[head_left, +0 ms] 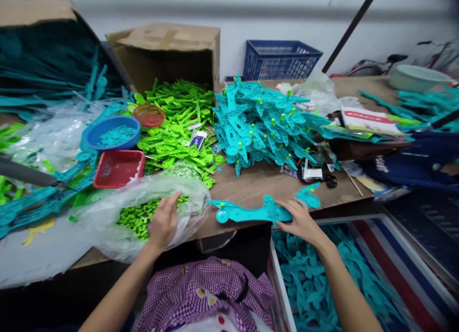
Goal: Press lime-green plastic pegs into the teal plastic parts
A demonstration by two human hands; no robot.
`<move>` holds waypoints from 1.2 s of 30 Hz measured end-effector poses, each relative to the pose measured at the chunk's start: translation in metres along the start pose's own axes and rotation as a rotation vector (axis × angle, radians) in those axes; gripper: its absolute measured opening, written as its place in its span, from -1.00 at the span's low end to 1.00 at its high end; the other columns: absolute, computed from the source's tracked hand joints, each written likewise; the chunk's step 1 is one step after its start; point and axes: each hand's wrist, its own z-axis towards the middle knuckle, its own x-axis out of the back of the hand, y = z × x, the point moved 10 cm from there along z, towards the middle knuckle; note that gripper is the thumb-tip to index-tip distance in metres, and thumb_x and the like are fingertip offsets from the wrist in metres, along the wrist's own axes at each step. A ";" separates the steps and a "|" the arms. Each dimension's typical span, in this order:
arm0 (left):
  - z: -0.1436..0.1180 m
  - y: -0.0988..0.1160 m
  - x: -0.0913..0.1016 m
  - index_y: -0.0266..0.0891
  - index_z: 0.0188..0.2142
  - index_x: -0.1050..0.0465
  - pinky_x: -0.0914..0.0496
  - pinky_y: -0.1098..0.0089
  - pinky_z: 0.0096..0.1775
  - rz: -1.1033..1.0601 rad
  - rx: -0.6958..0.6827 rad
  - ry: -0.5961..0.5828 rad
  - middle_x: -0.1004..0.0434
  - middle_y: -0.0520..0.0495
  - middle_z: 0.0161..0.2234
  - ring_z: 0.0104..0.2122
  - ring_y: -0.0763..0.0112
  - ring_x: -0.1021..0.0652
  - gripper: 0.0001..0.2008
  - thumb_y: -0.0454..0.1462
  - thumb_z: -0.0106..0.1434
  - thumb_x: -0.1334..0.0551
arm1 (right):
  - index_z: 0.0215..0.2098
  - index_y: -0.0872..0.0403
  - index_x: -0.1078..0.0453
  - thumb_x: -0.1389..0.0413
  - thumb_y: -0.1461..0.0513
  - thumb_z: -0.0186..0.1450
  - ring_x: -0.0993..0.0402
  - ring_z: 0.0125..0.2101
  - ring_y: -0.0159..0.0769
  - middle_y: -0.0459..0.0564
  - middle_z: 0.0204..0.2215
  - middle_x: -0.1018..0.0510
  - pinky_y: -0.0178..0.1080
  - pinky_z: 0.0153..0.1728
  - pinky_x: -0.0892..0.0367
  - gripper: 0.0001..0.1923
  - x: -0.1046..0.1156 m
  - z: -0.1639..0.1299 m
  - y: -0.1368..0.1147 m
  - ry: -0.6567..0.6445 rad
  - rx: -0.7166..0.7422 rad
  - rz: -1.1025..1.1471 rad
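Note:
My right hand (299,221) grips a long turquoise plastic part (247,213) near its right end, thumb below and fingers over the top. The part lies level along the table's front edge and has a round disc and a small yellow-green peg at its left end. My left hand (164,223) is over an open clear plastic bag (103,212) of small green plastic pieces (138,217). Its fingers are drawn together, and whatever is between them is hidden. Behind the right hand's part is a heap of turquoise parts (258,121) with yellow-green pegs.
Green parts (179,116) spill from a cardboard box (172,38). A blue bowl (116,133) and red tray (118,168) stand left. A blue crate (281,59) is at the back. Below right, a white-rimmed container (281,279) holds more turquoise parts.

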 end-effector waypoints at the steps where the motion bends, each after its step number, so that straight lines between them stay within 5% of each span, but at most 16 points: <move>1: -0.002 -0.027 0.000 -0.18 0.20 -0.37 -0.43 0.34 -0.19 0.079 0.054 -0.051 -0.47 -0.11 -0.26 -0.28 0.31 -0.50 -0.56 -0.37 0.39 0.01 | 0.23 -0.39 -0.20 0.03 -0.12 0.30 -0.51 0.00 0.00 -0.06 -0.08 -0.55 0.25 0.11 -0.31 -0.47 0.017 -0.010 -0.004 0.052 -0.021 0.012; 4: -0.008 -0.079 -0.023 -0.24 0.13 -0.45 -0.43 0.24 -0.12 0.245 0.082 -0.255 -0.49 -0.20 -0.20 -0.19 0.18 -0.50 -0.51 -0.43 0.29 0.02 | 0.18 -0.40 -0.23 -0.05 -0.09 0.23 -0.52 -0.05 0.02 -0.03 -0.08 -0.55 0.26 -0.05 -0.42 -0.47 0.071 -0.027 -0.013 0.188 -0.167 0.113; 7: -0.014 -0.099 -0.047 -0.29 0.17 -0.42 -0.40 0.18 -0.03 0.288 0.051 -0.357 -0.49 -0.28 -0.07 -0.09 0.12 -0.50 -0.42 -0.50 0.20 0.02 | 0.13 -0.31 -0.27 -0.10 -0.04 0.20 -0.50 -0.06 0.00 0.11 -0.06 -0.53 0.22 -0.05 -0.40 -0.49 0.141 -0.006 -0.014 0.491 -0.369 0.176; 10: -0.015 -0.102 -0.053 -0.33 0.20 -0.39 -0.40 0.18 -0.02 0.250 0.052 -0.332 -0.48 -0.31 0.00 -0.06 0.13 -0.50 -0.42 -0.50 0.21 0.04 | 0.10 -0.13 -0.32 -0.10 -0.07 0.27 -0.49 -0.04 -0.04 0.17 -0.02 -0.52 0.15 0.04 -0.32 -0.52 0.195 0.074 -0.021 0.690 -0.422 0.052; 13: -0.017 -0.099 -0.047 -0.30 0.15 -0.43 -0.41 0.17 -0.03 0.209 0.064 -0.296 -0.52 -0.28 -0.05 -0.07 0.14 -0.52 -0.52 -0.42 0.30 0.00 | 0.00 0.06 -0.40 -0.07 -0.08 0.33 -0.47 0.01 -0.01 0.15 -0.04 -0.56 0.23 0.14 -0.15 -0.54 0.212 0.196 -0.010 0.598 -0.556 -0.224; 17: -0.025 -0.078 -0.023 -0.22 0.09 -0.48 -0.42 0.15 -0.02 0.182 0.030 -0.182 -0.53 -0.22 -0.09 -0.08 0.18 -0.53 -0.64 -0.33 0.37 -0.07 | 0.09 0.34 -0.30 0.01 -0.04 0.41 -0.29 0.14 0.02 0.40 0.09 -0.43 0.31 0.21 0.21 -0.41 0.192 0.341 0.011 0.420 -0.598 -0.463; 22: -0.062 -0.035 0.025 -0.08 0.16 -0.39 -0.44 0.11 0.02 0.117 -0.066 0.001 -0.47 -0.18 -0.04 -0.01 0.18 -0.52 -0.59 -0.37 0.35 -0.14 | -0.11 0.40 -0.42 0.18 0.02 0.48 -0.27 0.17 0.05 0.40 0.00 -0.44 0.43 0.17 0.27 -0.41 0.140 0.418 0.044 0.467 -0.474 -0.338; 26: -0.094 -0.023 0.044 0.14 0.28 -0.23 -0.50 0.11 -0.06 0.058 -0.003 0.030 -0.45 -0.12 -0.07 -0.07 0.20 -0.54 -0.42 -0.41 0.34 -0.15 | -0.21 0.39 -0.45 0.04 0.08 0.44 -0.29 0.16 0.06 0.39 -0.02 -0.46 0.44 0.17 0.20 -0.52 0.107 0.423 0.057 0.462 -0.372 -0.278; 28: -0.104 -0.022 0.047 0.18 0.29 -0.20 -0.52 0.12 -0.11 0.045 0.033 0.038 -0.43 -0.12 -0.10 -0.12 0.21 -0.55 -0.39 -0.41 0.34 -0.15 | -0.16 0.48 -0.42 0.16 0.12 0.47 -0.24 0.20 0.02 0.41 0.03 -0.41 0.36 0.20 0.16 -0.46 0.099 0.416 0.053 0.411 -0.346 -0.316; 31: -0.111 -0.021 0.044 0.14 0.28 -0.22 -0.50 0.14 -0.09 0.037 0.004 0.009 -0.43 -0.12 -0.11 -0.12 0.22 -0.54 -0.39 -0.43 0.32 -0.17 | -0.07 0.54 -0.35 0.31 0.18 0.49 -0.12 0.26 0.00 0.41 0.13 -0.32 0.31 0.22 0.16 -0.42 0.094 0.403 0.029 0.356 -0.199 -0.349; 36: -0.109 -0.021 0.044 -0.06 0.14 -0.42 -0.44 0.18 -0.02 0.070 -0.131 -0.058 -0.46 -0.16 -0.08 -0.06 0.20 -0.53 -0.56 -0.43 0.29 -0.21 | 0.03 0.35 -0.32 0.16 0.17 0.47 0.03 0.33 0.11 0.32 0.24 -0.22 0.43 0.23 0.34 -0.58 0.100 0.363 -0.010 0.323 -0.055 -0.288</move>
